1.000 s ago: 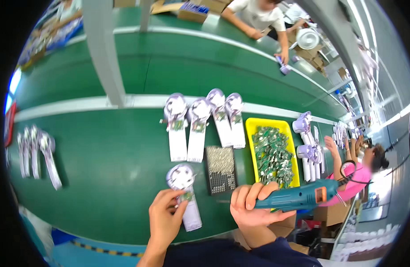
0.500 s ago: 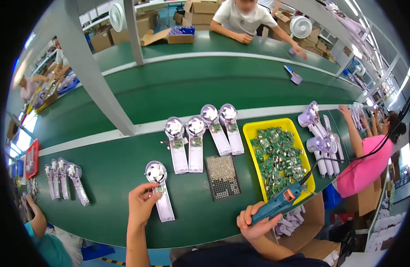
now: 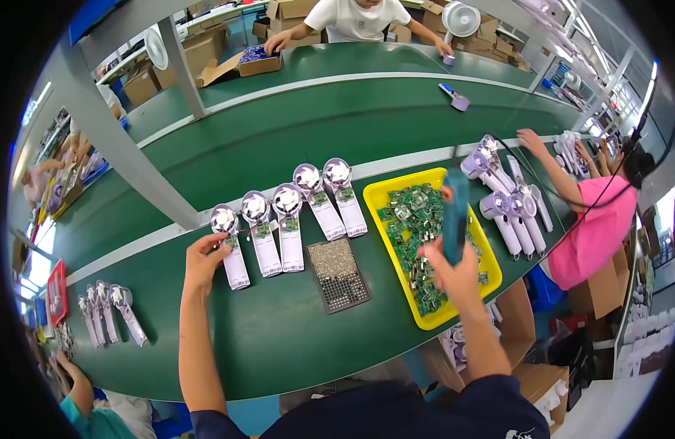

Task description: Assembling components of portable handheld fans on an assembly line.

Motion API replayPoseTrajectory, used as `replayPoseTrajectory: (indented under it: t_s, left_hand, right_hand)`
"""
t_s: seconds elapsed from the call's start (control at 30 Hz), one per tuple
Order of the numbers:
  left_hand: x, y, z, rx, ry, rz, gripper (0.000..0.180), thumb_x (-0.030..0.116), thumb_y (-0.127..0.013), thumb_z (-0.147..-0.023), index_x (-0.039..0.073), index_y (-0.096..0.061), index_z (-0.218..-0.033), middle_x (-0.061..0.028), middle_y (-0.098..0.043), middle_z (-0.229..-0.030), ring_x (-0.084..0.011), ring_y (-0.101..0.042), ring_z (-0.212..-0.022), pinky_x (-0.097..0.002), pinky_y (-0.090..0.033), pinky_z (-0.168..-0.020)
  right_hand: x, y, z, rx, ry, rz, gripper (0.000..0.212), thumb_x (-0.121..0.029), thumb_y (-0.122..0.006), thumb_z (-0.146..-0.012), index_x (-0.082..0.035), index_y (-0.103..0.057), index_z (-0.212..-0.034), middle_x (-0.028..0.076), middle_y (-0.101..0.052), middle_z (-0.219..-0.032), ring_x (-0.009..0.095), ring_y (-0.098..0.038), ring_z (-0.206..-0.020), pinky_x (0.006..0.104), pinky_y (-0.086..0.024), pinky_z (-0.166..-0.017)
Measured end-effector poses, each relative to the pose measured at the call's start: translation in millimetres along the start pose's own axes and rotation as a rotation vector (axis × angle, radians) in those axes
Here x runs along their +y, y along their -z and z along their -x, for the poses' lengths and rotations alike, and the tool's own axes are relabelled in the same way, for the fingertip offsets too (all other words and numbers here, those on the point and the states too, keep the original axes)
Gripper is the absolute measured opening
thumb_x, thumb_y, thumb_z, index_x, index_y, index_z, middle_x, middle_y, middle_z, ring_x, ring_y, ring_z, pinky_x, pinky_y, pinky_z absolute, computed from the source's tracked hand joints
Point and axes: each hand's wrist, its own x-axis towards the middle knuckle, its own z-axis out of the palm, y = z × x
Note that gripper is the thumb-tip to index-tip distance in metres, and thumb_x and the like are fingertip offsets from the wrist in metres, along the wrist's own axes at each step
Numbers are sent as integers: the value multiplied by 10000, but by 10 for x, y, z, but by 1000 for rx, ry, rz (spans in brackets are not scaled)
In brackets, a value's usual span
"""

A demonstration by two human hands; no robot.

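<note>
My left hand (image 3: 204,257) is closed, thumb and fingers pinching at the neck of a lilac handheld fan housing (image 3: 236,272), just below its round fan head. The fingers partly cover the small parts there. My right hand (image 3: 458,276) grips a teal electric screwdriver (image 3: 456,212), held upright above a yellow tray (image 3: 376,219) of green circuit boards (image 3: 411,208). Right of the held housing, several open fan housings (image 3: 291,245) lie in a row, with green boards showing in their handles. A dark perforated block (image 3: 343,291) partly filled with small metal screws lies between the row and the tray.
More fan housings (image 3: 118,311) lie at the left, and assembled-looking ones (image 3: 509,223) at the right. A co-worker in pink (image 3: 597,227) is at the right; another in white (image 3: 356,20) sits across the green table (image 3: 279,336). A grey post (image 3: 125,139) rises at the left.
My left hand has moved the fan housing up and left to the end of the row. My right hand has raised the screwdriver from the front edge to above the tray, turning it upright.
</note>
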Motion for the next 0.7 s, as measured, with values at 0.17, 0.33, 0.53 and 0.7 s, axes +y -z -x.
replayPoseTrajectory:
  t_s: [0.17, 0.33, 0.53, 0.7]
  left_hand:
    - [61, -239, -259, -58, -21, 70, 310, -20, -733, -811, 44, -699, -1112, -7, -655, -971, -108, -627, -864, -243, -512, -747]
    - [28, -250, -384, -92, -22, 106, 289, -25, -732, -815, 37, -708, -1097, -13, -655, -926, -116, -635, -828, -245, -515, -718]
    - [-38, -212, -264, -102, -15, 72, 419, -20, -747, -799, 16, -671, -1209, -69, -696, -1001, -134, -658, -863, -277, -555, -742]
    - [189, -324, 212, 145, -245, -220, 517, 25, -707, -836, 24, -573, -1335, -155, -662, -1159, -200, -697, -910, -311, -583, -739]
  right_hand:
    - [163, 97, -795, -18, 306, 450, 230, -204, -726, -851, -48, -650, -1001, 106, -694, -817, 275, -676, -748, 388, -507, -675]
    - [152, -276, -1050, -74, 264, 903, 340, -271, -741, -792, -67, -595, -1021, 182, -677, -876, 420, -650, -857, 529, -512, -732]
    - [226, -497, -1000, -71, 192, 1075, 356, -316, -766, -774, -90, -589, -984, 165, -674, -862, 398, -657, -858, 522, -514, -751]
    - [220, -497, -1016, -61, 152, 1092, 375, -290, -753, -794, -59, -580, -1032, 191, -692, -872, 406, -676, -851, 520, -538, -750]
